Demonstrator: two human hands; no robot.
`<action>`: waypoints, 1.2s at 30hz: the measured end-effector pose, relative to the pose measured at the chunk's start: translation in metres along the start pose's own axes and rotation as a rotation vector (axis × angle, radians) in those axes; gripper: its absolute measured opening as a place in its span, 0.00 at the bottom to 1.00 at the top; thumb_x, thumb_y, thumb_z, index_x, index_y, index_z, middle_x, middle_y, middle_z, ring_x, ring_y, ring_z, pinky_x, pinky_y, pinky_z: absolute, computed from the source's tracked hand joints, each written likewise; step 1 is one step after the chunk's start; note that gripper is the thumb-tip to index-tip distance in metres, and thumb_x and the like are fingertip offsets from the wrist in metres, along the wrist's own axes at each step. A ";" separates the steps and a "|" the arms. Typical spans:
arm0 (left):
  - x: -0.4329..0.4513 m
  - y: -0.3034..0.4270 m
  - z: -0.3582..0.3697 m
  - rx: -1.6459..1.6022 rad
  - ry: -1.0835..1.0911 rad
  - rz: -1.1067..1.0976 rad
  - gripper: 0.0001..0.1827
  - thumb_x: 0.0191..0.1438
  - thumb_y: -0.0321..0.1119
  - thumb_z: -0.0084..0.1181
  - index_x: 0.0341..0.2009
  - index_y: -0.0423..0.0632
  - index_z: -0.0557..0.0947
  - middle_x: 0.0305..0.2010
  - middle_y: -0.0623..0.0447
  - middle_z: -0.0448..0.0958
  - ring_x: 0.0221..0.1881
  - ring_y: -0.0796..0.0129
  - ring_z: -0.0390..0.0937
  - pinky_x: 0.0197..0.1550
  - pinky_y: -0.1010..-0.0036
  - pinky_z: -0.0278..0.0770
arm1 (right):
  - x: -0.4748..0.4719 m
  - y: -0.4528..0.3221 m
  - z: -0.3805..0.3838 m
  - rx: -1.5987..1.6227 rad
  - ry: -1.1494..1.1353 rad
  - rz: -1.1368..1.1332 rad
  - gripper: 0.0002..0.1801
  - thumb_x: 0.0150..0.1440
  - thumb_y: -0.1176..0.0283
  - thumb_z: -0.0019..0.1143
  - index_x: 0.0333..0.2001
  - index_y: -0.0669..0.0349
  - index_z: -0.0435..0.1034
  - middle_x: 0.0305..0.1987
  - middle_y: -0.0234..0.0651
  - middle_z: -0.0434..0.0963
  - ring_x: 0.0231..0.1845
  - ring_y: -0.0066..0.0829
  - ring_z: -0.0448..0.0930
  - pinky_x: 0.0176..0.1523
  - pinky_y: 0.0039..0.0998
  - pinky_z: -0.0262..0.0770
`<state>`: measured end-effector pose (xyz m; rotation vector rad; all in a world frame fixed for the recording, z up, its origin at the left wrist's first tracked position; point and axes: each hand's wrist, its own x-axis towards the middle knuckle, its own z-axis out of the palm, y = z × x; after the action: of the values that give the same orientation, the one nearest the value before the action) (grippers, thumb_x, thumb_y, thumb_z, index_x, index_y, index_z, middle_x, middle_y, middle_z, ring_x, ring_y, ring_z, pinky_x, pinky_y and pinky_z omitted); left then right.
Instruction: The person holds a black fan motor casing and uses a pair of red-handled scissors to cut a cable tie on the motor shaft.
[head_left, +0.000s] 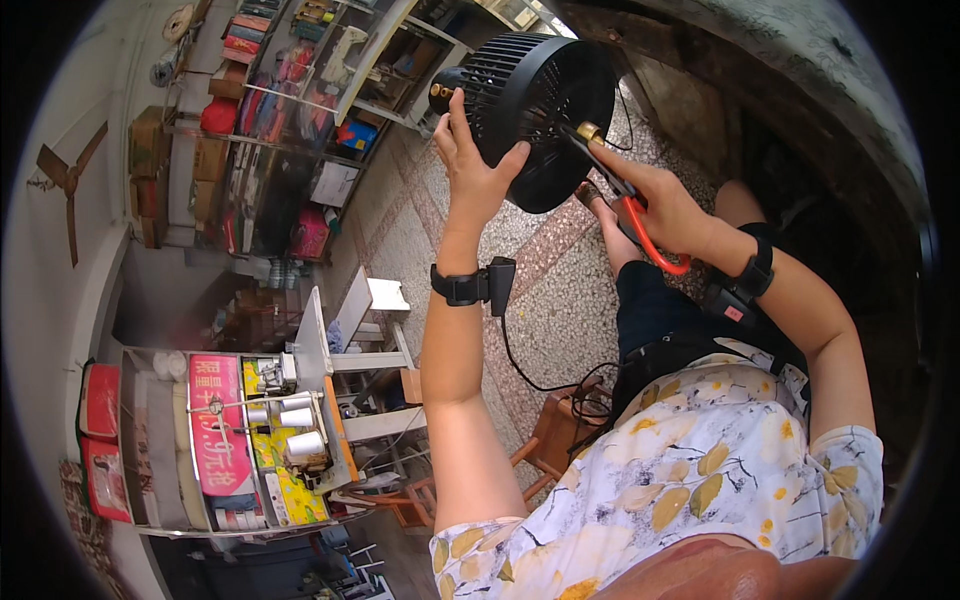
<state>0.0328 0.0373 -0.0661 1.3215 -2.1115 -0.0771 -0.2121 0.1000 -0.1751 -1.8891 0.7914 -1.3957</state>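
My left hand (480, 165) holds a round black electric fan (517, 97) by its ribbed housing, thumb toward the front and fingers at the back. Two gold-coloured knobs (441, 91) show on the fan's rear hub beside my index finger. In my right hand (667, 199) is a metal-bladed hand tool with a red looped handle (651, 244), which looks like scissors or snips. Its tip points into the fan's front, and I cannot tell whether it touches. A brass-coloured cylindrical piece (590, 133) sits by my right index fingertip; whether it is worn or belongs to the tool is unclear.
Speckled terrazzo floor (540, 322) lies below. A sewing machine with white thread cones (304, 442) stands lower left, near a wooden stool (559, 427). Loaded shelves (292, 97) line the far side. A black cable (517, 367) hangs from my left wrist device (501, 285).
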 end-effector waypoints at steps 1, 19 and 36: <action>-0.001 0.000 0.000 -0.013 0.006 0.004 0.56 0.45 0.49 0.68 0.73 0.56 0.49 0.64 0.37 0.52 0.65 0.40 0.53 0.67 0.52 0.55 | 0.005 -0.001 -0.001 0.000 -0.006 -0.002 0.42 0.49 0.86 0.57 0.70 0.56 0.57 0.52 0.55 0.76 0.50 0.53 0.80 0.52 0.37 0.75; -0.005 -0.010 0.001 0.035 0.034 0.039 0.57 0.44 0.52 0.69 0.73 0.58 0.50 0.64 0.35 0.52 0.65 0.38 0.54 0.66 0.48 0.56 | 0.009 -0.029 -0.031 -0.300 -0.131 -0.072 0.43 0.50 0.81 0.59 0.70 0.52 0.57 0.36 0.50 0.77 0.36 0.52 0.79 0.40 0.42 0.74; -0.009 -0.009 -0.002 0.039 0.009 0.026 0.57 0.46 0.54 0.68 0.74 0.57 0.49 0.63 0.39 0.53 0.66 0.46 0.56 0.69 0.55 0.54 | 0.031 -0.038 -0.038 -0.220 -0.107 -0.058 0.44 0.49 0.86 0.53 0.70 0.51 0.57 0.38 0.55 0.78 0.37 0.53 0.79 0.44 0.41 0.75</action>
<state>0.0433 0.0406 -0.0721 1.3140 -2.1319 -0.0193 -0.2380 0.0929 -0.1188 -2.1504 0.8734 -1.2729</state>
